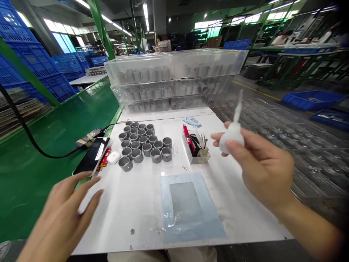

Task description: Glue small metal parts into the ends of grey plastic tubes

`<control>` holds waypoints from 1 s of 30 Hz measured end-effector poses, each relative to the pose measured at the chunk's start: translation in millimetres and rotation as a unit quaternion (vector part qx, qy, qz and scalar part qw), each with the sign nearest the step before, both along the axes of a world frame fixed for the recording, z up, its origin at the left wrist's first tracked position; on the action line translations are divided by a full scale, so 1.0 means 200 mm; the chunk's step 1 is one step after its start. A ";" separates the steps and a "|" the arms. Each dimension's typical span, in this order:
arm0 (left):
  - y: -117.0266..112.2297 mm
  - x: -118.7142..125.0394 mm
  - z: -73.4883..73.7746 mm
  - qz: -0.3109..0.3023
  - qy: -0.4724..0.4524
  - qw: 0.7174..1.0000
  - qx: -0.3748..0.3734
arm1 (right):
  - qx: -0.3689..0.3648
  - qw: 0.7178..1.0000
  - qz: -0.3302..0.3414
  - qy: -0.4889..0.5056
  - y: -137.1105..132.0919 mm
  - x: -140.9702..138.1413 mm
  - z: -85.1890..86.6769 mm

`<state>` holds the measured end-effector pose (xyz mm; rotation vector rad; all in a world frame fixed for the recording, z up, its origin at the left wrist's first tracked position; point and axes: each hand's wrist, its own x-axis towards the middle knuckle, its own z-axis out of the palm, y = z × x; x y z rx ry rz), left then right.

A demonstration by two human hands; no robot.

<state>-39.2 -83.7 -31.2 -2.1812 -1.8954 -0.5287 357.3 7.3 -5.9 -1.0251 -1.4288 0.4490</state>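
While I'm at the white board (pixel 122 207), three stacked clear trays (pixel 174 83) of gray sleeves sit at its far end. Blue plastic sheet (pixel 188 207) lies closest to me, gray rings (pixel 139 145) clustered past it, phone (pixel 92 156) on the left edge, clear box (pixel 195 149) of small tools right of the rings. Left hand (pixel 60 218) is open, fingers spread, just beside the phone, holding nothing. Right hand (pixel 261 171) is closed on a white rubber bulb (pixel 231 138), pinched between thumb and fingers, raised above the board, thin nozzle pointing up.
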 end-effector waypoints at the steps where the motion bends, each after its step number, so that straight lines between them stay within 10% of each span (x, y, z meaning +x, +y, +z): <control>1: 0.07 0.06 -0.02 -0.023 0.023 0.999 0.010 | 0.007 0.999 0.029 -0.024 -0.02 -0.03 -0.01; 8: 0.35 0.23 -0.16 0.055 0.033 0.998 0.024 | 0.071 0.981 0.156 -0.092 -0.01 -0.21 -0.02; 18: 0.26 0.37 -0.11 -0.042 -0.122 0.991 -0.027 | 0.039 0.981 0.176 -0.066 0.06 -0.26 -0.15; 22: 0.17 0.52 -0.11 -0.112 -0.348 0.919 -0.150 | 0.017 0.982 0.183 -0.040 0.05 -0.23 -0.17; 30: 0.12 0.55 -0.20 -0.075 -0.499 0.823 -0.259 | 0.002 0.985 0.159 0.058 0.01 -0.22 -0.12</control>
